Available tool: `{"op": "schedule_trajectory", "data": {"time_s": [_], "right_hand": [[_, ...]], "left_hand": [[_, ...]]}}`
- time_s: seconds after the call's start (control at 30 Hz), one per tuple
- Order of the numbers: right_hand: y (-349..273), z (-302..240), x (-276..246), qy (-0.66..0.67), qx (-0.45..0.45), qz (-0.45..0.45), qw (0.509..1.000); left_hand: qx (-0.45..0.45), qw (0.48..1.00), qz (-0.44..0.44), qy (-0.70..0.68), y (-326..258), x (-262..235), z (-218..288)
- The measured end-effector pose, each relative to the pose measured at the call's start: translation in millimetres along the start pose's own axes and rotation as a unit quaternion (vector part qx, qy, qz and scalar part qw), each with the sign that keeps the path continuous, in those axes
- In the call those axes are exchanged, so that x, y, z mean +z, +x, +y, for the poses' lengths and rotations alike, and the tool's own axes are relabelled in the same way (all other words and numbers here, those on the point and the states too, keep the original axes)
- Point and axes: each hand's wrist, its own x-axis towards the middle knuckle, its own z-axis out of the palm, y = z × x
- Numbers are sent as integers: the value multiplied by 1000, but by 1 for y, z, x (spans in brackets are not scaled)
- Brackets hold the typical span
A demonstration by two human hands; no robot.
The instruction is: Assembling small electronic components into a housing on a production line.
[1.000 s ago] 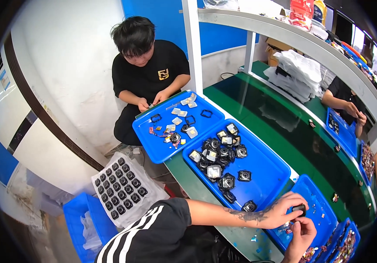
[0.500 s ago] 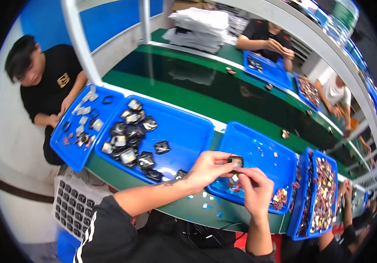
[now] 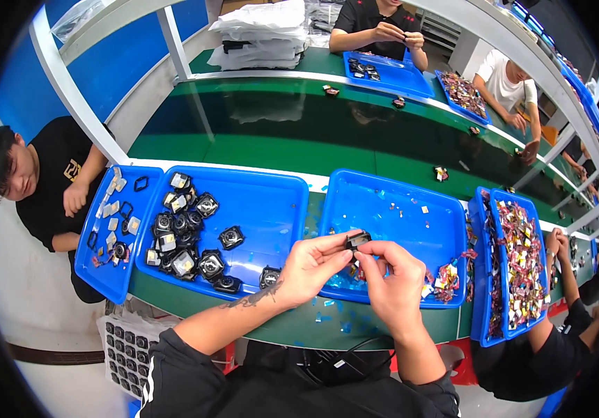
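My left hand (image 3: 311,263) pinches a small black watch case (image 3: 358,240) between thumb and fingers, over the near left part of a blue tray (image 3: 446,202). My right hand (image 3: 393,282) is closed too, its thumb and forefinger pressed together at the case's lower edge; whether a smaller part sits between them is hidden. Beneath my hands this tray has clear blue film scraps, and a heap of small reddish and yellow parts (image 3: 446,282) lies in its near right corner. To the left, another blue tray (image 3: 265,202) carries a pile of black watch cases (image 3: 181,237).
A smaller blue tray (image 3: 104,279) with frames and pale squares stands at far left, beside a seated person (image 3: 56,174). Stacked blue trays (image 3: 484,327) of reddish parts are at right. Beyond runs a green conveyor belt (image 3: 244,132) with scattered parts; white posts (image 3: 76,90) rise at left.
The view has shifted, so the trays sit further left. The watch case has tilted in my fingers, and my right fingertips stay against it. The person at left has moved a hand.
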Motion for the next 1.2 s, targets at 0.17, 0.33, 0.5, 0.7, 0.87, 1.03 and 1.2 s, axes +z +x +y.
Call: {"op": "schedule_trajectory", "data": {"time_s": [0.17, 0.33, 0.5, 0.7, 0.87, 1.03, 1.2], "right_hand": [[1, 2, 4, 22, 34, -13, 999], [2, 0, 3, 29, 37, -13, 999], [1, 7, 5, 57, 57, -17, 997], [5, 6, 2, 69, 85, -35, 993], [5, 4, 1, -13, -13, -13, 1000], [5, -2, -4, -84, -23, -11, 996], [10, 13, 2, -38, 34, -19, 999]], "left_hand": [[-9, 1000, 11, -21, -2, 0, -1], [3, 1000, 0, 9, -3, -1, -3], [0, 1000, 5, 14, -3, -2, -5], [-9, 1000, 0, 20, -3, -3, -4], [-10, 1000, -15, 11, -5, -2, -7], [-12, 999, -36, -12, -7, -4, -1], [-26, 999, -6, -47, -4, -1, -1]]}}
